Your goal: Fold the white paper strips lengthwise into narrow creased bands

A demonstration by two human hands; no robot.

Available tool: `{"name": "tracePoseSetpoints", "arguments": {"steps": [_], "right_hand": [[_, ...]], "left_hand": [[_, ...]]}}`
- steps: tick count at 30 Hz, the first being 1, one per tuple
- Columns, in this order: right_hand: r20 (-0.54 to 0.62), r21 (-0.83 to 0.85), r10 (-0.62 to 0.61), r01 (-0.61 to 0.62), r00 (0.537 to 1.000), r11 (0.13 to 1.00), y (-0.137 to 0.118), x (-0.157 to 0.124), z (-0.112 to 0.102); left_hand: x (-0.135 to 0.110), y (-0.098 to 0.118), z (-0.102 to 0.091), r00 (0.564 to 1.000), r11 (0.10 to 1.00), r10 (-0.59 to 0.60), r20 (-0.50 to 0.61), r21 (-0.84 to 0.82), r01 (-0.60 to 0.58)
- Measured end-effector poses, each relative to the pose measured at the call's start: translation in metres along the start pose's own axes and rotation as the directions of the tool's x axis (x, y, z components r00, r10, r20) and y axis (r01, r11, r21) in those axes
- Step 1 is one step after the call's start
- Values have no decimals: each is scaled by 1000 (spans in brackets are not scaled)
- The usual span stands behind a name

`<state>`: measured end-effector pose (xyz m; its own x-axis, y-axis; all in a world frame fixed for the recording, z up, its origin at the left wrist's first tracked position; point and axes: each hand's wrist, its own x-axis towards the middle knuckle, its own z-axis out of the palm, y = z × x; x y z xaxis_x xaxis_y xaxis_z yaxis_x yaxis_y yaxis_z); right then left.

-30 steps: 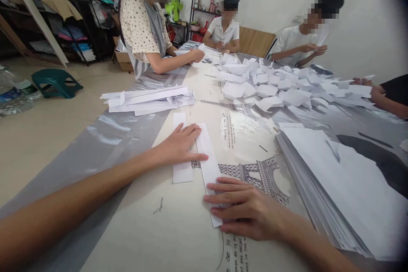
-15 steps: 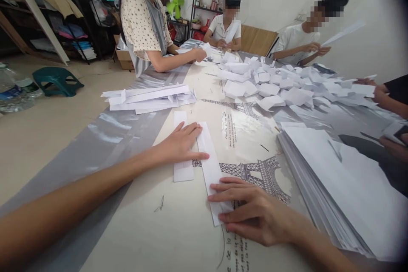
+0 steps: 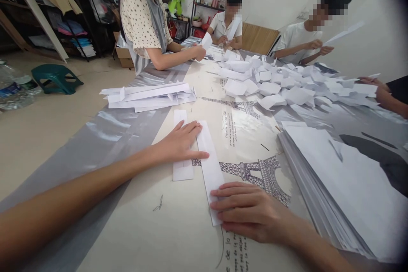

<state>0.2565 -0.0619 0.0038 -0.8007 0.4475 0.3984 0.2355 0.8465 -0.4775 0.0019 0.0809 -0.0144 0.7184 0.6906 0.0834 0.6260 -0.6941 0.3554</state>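
A folded strip of white paper [image 3: 208, 163] lies slantwise on the table in front of me. My left hand [image 3: 180, 142] rests flat with its fingers stretched out, the fingertips and thumb touching the strip's upper part. Beneath that hand, a second white paper strip [image 3: 183, 172] lies partly hidden. My right hand [image 3: 251, 208] lies over the lower end of the folded strip, fingers extended and pressing on its right edge. Neither hand is wrapped round anything.
A stack of white paper sheets [image 3: 341, 178] stands at the right. Folded strips [image 3: 149, 95] are piled at the left edge of the tablecloth [image 3: 127, 225]. Beyond lies a heap of folded papers [image 3: 280, 80]. Several people handle paper around the table. A green stool [image 3: 57, 77] stands on the floor.
My right hand has shifted slightly downward along the strip, its fingers closer together. My left hand stays in place. The person at the left has raised a piece of paper.
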Motion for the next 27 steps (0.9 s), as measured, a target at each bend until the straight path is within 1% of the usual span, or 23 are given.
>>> {"name": "tracePoseSetpoints", "arguments": {"steps": [5, 7, 13, 17, 24, 27], "right_hand": [[53, -84, 14, -9, 998, 996, -4, 2, -3], [67, -85, 27, -22, 997, 996, -5, 3, -3], [94, 72, 99, -106, 991, 992, -6, 5, -6], [75, 161, 146, -157, 986, 974, -6, 5, -7], [48, 266, 206, -211, 977, 941, -6, 10, -5], [47, 302, 226, -230, 973, 925, -7, 12, -7]], "left_hand": [[-1, 0, 0, 1000, 1000, 3, -4, 12, -3], [-1, -1, 0, 1000, 1000, 11, -11, 17, -11], [-1, -1, 0, 999, 999, 17, -27, 42, -16], [-1, 1, -2, 1000, 999, 1, -24, 44, 0], [2, 9, 4, 994, 997, -17, -110, 70, 25], [3, 8, 7, 990, 997, 3, -140, 73, 7]]}}
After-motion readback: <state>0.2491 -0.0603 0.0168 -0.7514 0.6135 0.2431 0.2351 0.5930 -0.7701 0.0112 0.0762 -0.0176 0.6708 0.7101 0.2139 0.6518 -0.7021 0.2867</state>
